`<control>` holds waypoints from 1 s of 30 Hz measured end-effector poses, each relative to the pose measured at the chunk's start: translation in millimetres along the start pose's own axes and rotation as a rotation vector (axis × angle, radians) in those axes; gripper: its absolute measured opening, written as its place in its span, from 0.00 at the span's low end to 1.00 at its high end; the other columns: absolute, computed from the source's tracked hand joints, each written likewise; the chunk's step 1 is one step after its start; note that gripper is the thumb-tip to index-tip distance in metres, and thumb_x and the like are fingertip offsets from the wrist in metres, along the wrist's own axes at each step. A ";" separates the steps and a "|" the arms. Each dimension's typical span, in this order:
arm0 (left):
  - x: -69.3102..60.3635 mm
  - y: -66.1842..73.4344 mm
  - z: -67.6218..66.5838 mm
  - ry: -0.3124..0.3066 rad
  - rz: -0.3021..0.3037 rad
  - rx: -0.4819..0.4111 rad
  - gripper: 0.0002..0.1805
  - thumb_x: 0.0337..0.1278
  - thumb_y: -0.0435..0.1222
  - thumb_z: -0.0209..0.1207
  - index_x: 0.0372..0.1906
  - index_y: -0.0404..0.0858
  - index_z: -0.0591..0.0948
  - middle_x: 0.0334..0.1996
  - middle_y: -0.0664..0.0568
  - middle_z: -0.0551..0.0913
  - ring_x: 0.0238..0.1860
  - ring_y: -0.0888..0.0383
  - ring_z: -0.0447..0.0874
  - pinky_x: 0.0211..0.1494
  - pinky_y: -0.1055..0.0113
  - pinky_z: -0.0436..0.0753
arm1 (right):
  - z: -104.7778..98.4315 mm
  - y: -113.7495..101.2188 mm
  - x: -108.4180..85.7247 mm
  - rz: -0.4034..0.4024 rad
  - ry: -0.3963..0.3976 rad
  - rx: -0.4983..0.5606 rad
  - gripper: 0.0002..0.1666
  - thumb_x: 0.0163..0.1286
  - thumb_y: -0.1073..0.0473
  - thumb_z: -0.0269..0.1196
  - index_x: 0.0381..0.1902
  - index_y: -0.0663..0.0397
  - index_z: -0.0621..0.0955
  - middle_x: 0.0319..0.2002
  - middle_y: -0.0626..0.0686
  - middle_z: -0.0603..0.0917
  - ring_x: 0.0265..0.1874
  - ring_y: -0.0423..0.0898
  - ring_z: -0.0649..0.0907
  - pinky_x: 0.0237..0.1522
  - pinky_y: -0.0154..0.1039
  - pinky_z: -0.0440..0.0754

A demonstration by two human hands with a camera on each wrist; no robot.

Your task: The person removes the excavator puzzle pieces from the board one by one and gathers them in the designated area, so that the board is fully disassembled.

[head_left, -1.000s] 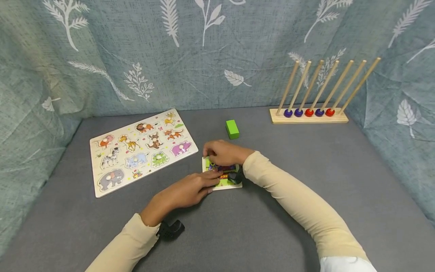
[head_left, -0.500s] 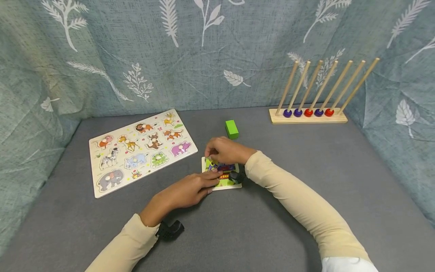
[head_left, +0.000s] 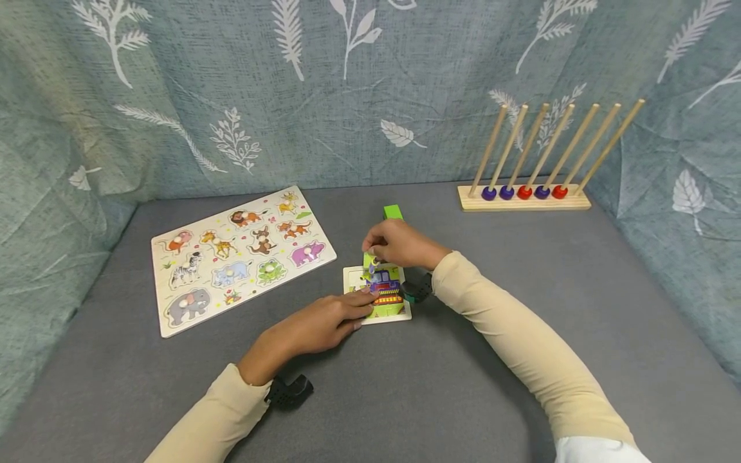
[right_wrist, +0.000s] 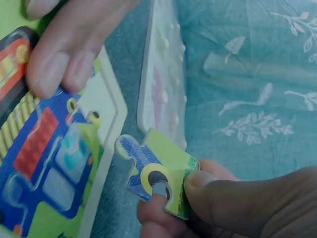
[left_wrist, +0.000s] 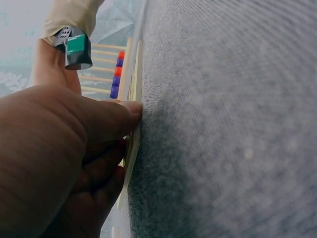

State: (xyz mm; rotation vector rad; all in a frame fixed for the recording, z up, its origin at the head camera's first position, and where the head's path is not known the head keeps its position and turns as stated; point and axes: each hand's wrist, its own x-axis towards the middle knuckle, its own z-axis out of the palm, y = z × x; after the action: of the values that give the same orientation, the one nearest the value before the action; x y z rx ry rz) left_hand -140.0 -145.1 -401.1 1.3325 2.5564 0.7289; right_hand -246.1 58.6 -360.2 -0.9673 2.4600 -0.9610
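In the head view a small jigsaw board (head_left: 354, 275) lies on the grey table, bearing a blue vehicle picture on green. Its upper left corner shows bare pale wood. My right hand (head_left: 402, 244) pinches a green and blue jigsaw piece (head_left: 369, 261) between thumb and fingers, just above that corner. The right wrist view shows this piece (right_wrist: 171, 154) with a yellow ring print and a curved notch, held apart from the board. My left hand (head_left: 318, 325) rests extended fingers on the board's lower left. In the left wrist view its thumb (left_wrist: 111, 119) touches the board's edge.
A green block (head_left: 392, 211) stands just behind my right hand, partly covered. An animal knob puzzle board (head_left: 217, 303) lies to the left. At the back right is a wooden peg stand (head_left: 527, 203) with several red and blue beads. A patterned curtain (head_left: 324, 128) hangs behind.
My right hand has lifted the jigsaw piece out of the board's upper left corner and moved up and right, now partly covering the green block. The left hand stays put.
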 end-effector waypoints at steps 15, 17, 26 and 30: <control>-1.1 -1.1 0.1 -0.012 -0.026 -0.037 0.20 0.68 0.29 0.55 0.63 0.32 0.76 0.68 0.44 0.69 0.69 0.48 0.63 0.67 0.52 0.66 | -13.3 15.5 -12.4 0.066 -0.037 0.076 0.12 0.72 0.70 0.55 0.45 0.67 0.84 0.45 0.59 0.85 0.32 0.46 0.85 0.37 0.40 0.83; -1.0 -1.4 0.1 -0.018 -0.035 -0.042 0.20 0.68 0.29 0.55 0.63 0.32 0.76 0.68 0.44 0.69 0.70 0.48 0.63 0.68 0.52 0.66 | -15.2 16.9 -13.1 0.068 -0.030 0.067 0.12 0.72 0.70 0.55 0.46 0.67 0.85 0.46 0.59 0.85 0.33 0.45 0.86 0.38 0.39 0.83; -0.6 0.0 -0.1 -0.032 -0.053 -0.033 0.21 0.68 0.30 0.55 0.64 0.33 0.75 0.68 0.45 0.68 0.71 0.49 0.61 0.68 0.51 0.65 | -21.8 29.2 -18.7 0.081 -0.014 0.062 0.12 0.72 0.71 0.56 0.45 0.69 0.85 0.44 0.60 0.85 0.32 0.47 0.86 0.37 0.40 0.84; -0.4 0.5 -1.0 -0.032 -0.059 -0.030 0.21 0.68 0.30 0.55 0.64 0.33 0.75 0.68 0.45 0.68 0.71 0.49 0.61 0.68 0.52 0.64 | -26.1 34.0 -21.6 0.101 -0.012 0.045 0.11 0.71 0.70 0.57 0.45 0.67 0.85 0.43 0.59 0.86 0.30 0.45 0.86 0.34 0.39 0.83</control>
State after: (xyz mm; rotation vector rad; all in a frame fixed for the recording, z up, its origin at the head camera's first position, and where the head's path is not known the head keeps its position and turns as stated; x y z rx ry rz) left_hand -139.9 -145.6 -400.0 1.2440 2.5375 0.7267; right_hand -260.1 104.3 -363.8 -0.8242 2.4410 -0.9697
